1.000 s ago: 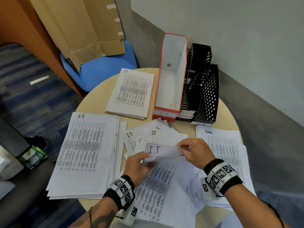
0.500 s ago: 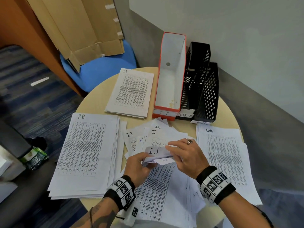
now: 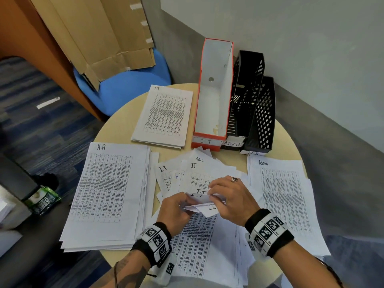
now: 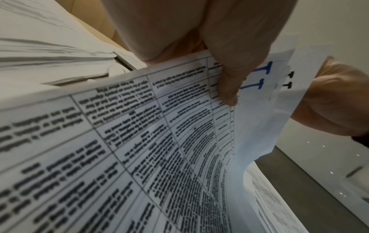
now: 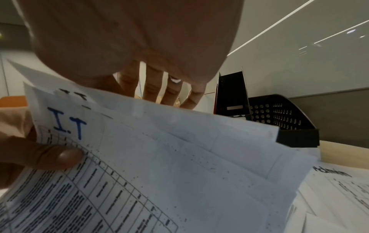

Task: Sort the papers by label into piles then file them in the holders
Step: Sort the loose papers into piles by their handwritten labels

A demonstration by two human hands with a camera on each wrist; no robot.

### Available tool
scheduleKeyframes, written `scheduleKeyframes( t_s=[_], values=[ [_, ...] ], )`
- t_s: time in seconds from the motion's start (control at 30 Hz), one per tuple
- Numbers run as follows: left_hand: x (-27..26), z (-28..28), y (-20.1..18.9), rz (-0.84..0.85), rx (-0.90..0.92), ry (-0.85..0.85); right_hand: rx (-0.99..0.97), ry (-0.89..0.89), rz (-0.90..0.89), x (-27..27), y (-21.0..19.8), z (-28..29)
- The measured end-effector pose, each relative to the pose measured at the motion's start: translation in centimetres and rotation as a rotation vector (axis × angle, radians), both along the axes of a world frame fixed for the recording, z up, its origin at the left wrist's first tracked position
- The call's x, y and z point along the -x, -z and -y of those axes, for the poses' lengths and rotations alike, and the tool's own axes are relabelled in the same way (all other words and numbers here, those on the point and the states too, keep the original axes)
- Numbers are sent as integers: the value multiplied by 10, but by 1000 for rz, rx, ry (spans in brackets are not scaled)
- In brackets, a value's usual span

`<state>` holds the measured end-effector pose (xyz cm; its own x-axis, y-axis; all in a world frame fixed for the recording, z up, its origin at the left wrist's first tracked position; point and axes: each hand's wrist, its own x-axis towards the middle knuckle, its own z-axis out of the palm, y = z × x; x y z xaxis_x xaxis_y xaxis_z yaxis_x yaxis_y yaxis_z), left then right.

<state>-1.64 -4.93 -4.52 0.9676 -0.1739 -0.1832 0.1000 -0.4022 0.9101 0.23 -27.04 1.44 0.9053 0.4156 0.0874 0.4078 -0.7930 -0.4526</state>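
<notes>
At the table's near edge both hands hold a small bundle of I.T papers [image 3: 209,210], lifted at their top edge. My left hand [image 3: 185,201] pinches the bundle's left corner, its thumb [image 4: 227,93] beside a blue "I.T" label [image 5: 67,124]. My right hand [image 3: 214,194] grips the top edge, fingers [image 5: 169,94] behind the sheets. Sorted piles lie flat: H.R pile [image 3: 108,190] left, I.T pile [image 3: 164,117] far, Admin pile [image 3: 284,200] right. Unsorted sheets [image 3: 197,169] fan out in the middle. Orange I.T holder [image 3: 214,96], black Admin holder [image 3: 247,90] and black H.R holder [image 3: 264,113] stand behind.
The round table [image 3: 276,140] sits against a grey wall. A blue chair [image 3: 124,88] with flattened cardboard [image 3: 99,32] stands beyond the far left edge. A green packet [image 3: 41,199] lies on a dark surface to the left.
My right hand has slid left along the bundle's top edge toward my left hand, and the lifted I.T sheet now lies lower. The piles and holders have not moved.
</notes>
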Motion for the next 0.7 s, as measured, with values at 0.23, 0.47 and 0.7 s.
scheduleKeyframes(
  t_s=[0.23, 0.47, 0.7],
  values=[
    [0, -3, 7, 197, -20, 24, -25, 77, -334, -6, -4, -4],
    [5, 1, 7, 569, -200, 119, -52, 67, -436, -12, -7, -4],
    [4, -2, 15, 608, -187, 3, -27, 119, -443, -15, -6, -2]
  ],
)
